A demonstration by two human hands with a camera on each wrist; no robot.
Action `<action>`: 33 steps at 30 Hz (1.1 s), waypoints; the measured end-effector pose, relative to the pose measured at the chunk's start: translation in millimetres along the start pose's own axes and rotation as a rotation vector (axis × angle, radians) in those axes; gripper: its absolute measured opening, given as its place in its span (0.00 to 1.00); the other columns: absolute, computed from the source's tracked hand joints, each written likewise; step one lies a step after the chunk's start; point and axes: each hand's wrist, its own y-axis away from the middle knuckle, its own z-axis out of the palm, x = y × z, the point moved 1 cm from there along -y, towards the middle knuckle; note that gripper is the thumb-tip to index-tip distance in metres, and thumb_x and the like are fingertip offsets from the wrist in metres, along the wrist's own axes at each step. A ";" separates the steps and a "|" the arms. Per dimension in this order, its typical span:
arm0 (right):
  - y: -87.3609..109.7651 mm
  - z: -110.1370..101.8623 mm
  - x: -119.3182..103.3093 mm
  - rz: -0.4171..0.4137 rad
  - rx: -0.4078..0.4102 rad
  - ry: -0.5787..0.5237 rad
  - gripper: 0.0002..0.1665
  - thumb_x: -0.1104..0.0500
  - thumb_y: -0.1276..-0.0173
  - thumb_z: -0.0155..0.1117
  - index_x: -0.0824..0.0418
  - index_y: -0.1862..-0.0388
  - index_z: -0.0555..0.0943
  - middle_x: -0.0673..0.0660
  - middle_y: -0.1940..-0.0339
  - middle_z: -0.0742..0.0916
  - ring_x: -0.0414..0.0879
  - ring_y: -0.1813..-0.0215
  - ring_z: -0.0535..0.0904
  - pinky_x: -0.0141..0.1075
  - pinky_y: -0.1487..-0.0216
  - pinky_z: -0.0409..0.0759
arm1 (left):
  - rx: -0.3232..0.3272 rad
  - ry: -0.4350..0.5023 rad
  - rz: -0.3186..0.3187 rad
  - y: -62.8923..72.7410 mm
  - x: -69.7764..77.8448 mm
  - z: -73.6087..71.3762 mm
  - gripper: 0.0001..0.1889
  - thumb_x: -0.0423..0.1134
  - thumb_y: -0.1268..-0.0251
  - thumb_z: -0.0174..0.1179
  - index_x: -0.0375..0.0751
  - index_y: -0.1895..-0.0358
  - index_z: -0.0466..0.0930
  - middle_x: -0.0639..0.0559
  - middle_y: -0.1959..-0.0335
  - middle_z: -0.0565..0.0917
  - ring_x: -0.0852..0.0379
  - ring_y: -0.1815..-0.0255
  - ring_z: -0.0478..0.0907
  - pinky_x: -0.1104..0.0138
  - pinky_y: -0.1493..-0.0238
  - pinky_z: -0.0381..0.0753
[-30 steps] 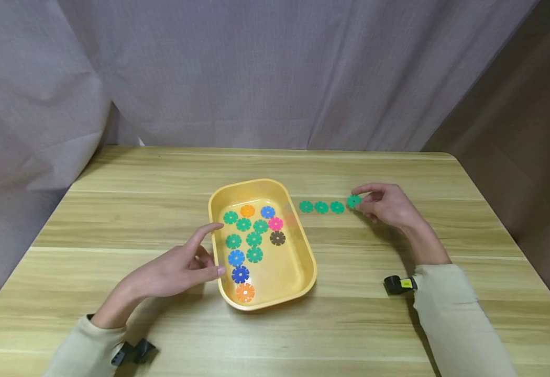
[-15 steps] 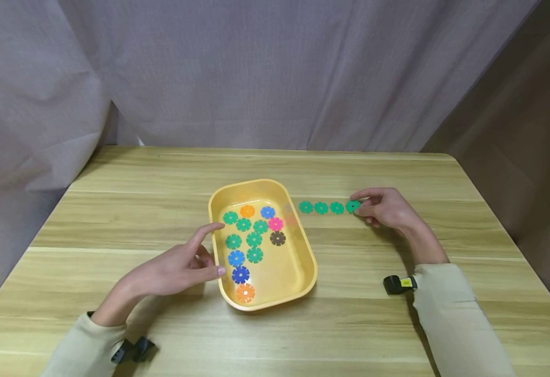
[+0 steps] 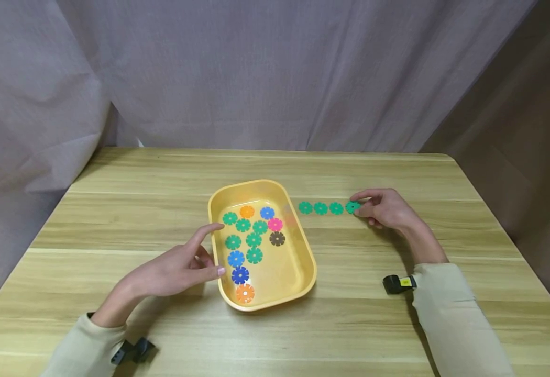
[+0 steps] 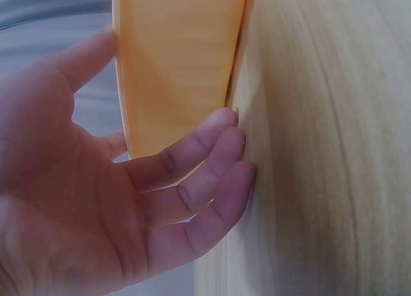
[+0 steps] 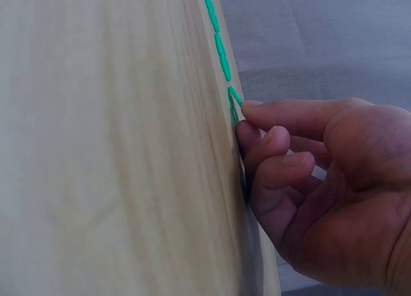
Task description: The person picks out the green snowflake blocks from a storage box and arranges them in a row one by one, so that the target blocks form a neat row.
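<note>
My right hand (image 3: 388, 209) pinches a green notched flower disc (image 3: 352, 207) between thumb and index finger. In the right wrist view this disc (image 5: 235, 95) is tilted, its far edge down at the table and its near edge raised at the fingertips. It stands at the right end of a row with several green discs (image 3: 320, 208). My left hand (image 3: 173, 269) holds the left rim of a yellow tray (image 3: 309, 256), index and thumb tips over the edge. In the left wrist view the other fingers (image 4: 212, 180) lie outside the tray wall (image 4: 180, 58), tips at the tabletop.
Inside the tray lie several flower discs: green (image 3: 253, 240), blue (image 3: 235, 258), orange (image 3: 245, 293), one pink (image 3: 275, 224) and one dark brown (image 3: 277, 239). Grey curtains (image 3: 256, 73) hang behind the wooden table (image 3: 360, 324) and at its sides.
My right hand has come down slightly, lowering the green disc from above the table to the right end of the row. The left hand and tray have stayed in place.
</note>
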 end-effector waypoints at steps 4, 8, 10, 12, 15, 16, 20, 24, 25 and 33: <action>-1.6 0.6 -0.1 -0.006 0.002 0.004 0.27 0.63 0.28 0.70 0.66 0.31 0.79 0.52 0.76 0.81 0.41 0.78 0.73 0.34 0.77 0.71 | 0.003 0.001 -0.002 0.1 -0.4 -0.6 0.46 0.54 0.25 0.65 0.54 0.16 0.45 0.49 0.57 0.86 0.53 0.62 0.84 0.61 0.59 0.80; -2.0 -1.0 -2.1 -0.001 0.009 0.016 0.27 0.63 0.28 0.71 0.66 0.32 0.79 0.52 0.76 0.81 0.41 0.78 0.73 0.34 0.76 0.70 | 0.006 -0.001 0.000 -0.3 -0.5 -0.3 0.46 0.54 0.25 0.65 0.54 0.16 0.45 0.49 0.58 0.86 0.54 0.63 0.84 0.62 0.59 0.81; -0.7 -2.6 -6.1 -0.006 0.024 0.035 0.27 0.63 0.28 0.71 0.65 0.31 0.79 0.52 0.75 0.82 0.41 0.78 0.73 0.35 0.76 0.70 | 0.008 -0.003 0.000 -0.6 -0.3 -0.2 0.46 0.54 0.25 0.65 0.53 0.16 0.45 0.49 0.58 0.86 0.53 0.63 0.84 0.62 0.59 0.81; 2.8 -3.9 -13.5 -0.025 0.052 0.060 0.27 0.62 0.28 0.71 0.63 0.32 0.80 0.53 0.72 0.82 0.41 0.77 0.73 0.35 0.77 0.70 | 0.008 -0.003 -0.001 -0.8 0.2 -0.3 0.46 0.54 0.25 0.65 0.53 0.16 0.45 0.48 0.57 0.86 0.53 0.63 0.84 0.61 0.59 0.81; 11.9 -2.2 -32.1 -0.086 0.096 0.093 0.26 0.61 0.28 0.70 0.62 0.33 0.81 0.55 0.67 0.83 0.41 0.79 0.72 0.35 0.77 0.69 | 0.007 -0.002 -0.003 -1.0 1.1 -0.6 0.46 0.54 0.25 0.65 0.53 0.16 0.44 0.48 0.57 0.86 0.53 0.62 0.84 0.60 0.58 0.81; 16.0 -0.1 -40.5 -0.106 0.101 0.093 0.25 0.61 0.28 0.70 0.62 0.33 0.81 0.55 0.66 0.83 0.41 0.79 0.72 0.35 0.77 0.69 | 0.005 -0.001 -0.003 -1.1 1.4 -0.6 0.46 0.54 0.25 0.65 0.54 0.16 0.44 0.48 0.57 0.86 0.53 0.62 0.84 0.60 0.58 0.81; 32.0 15.4 -78.3 -0.193 0.082 0.093 0.21 0.61 0.28 0.70 0.60 0.37 0.84 0.56 0.63 0.85 0.41 0.78 0.72 0.34 0.76 0.71 | 0.005 0.000 -0.002 -1.5 2.4 -0.5 0.46 0.54 0.25 0.65 0.54 0.16 0.44 0.48 0.56 0.86 0.53 0.62 0.84 0.60 0.58 0.81; 41.5 41.2 -109.6 -0.300 0.007 0.095 0.18 0.64 0.29 0.69 0.61 0.41 0.86 0.58 0.63 0.87 0.42 0.74 0.75 0.32 0.75 0.73 | 0.010 -0.005 0.000 -1.8 2.9 -0.6 0.46 0.55 0.25 0.65 0.55 0.16 0.44 0.48 0.56 0.86 0.53 0.62 0.84 0.60 0.58 0.81; 42.5 48.9 -115.4 -0.324 -0.014 0.102 0.17 0.65 0.30 0.70 0.61 0.42 0.87 0.58 0.63 0.87 0.43 0.73 0.76 0.32 0.75 0.73 | 0.011 -0.006 0.001 -1.9 3.0 -0.7 0.46 0.55 0.25 0.65 0.55 0.16 0.44 0.48 0.56 0.86 0.53 0.61 0.84 0.59 0.58 0.81; 43.2 108.4 -143.2 -0.461 -0.217 0.217 0.16 0.65 0.33 0.73 0.59 0.46 0.89 0.52 0.66 0.89 0.44 0.65 0.83 0.37 0.63 0.83 | 0.006 -0.001 0.007 -3.9 3.5 -0.1 0.45 0.54 0.25 0.65 0.54 0.16 0.45 0.48 0.56 0.85 0.53 0.62 0.84 0.60 0.57 0.81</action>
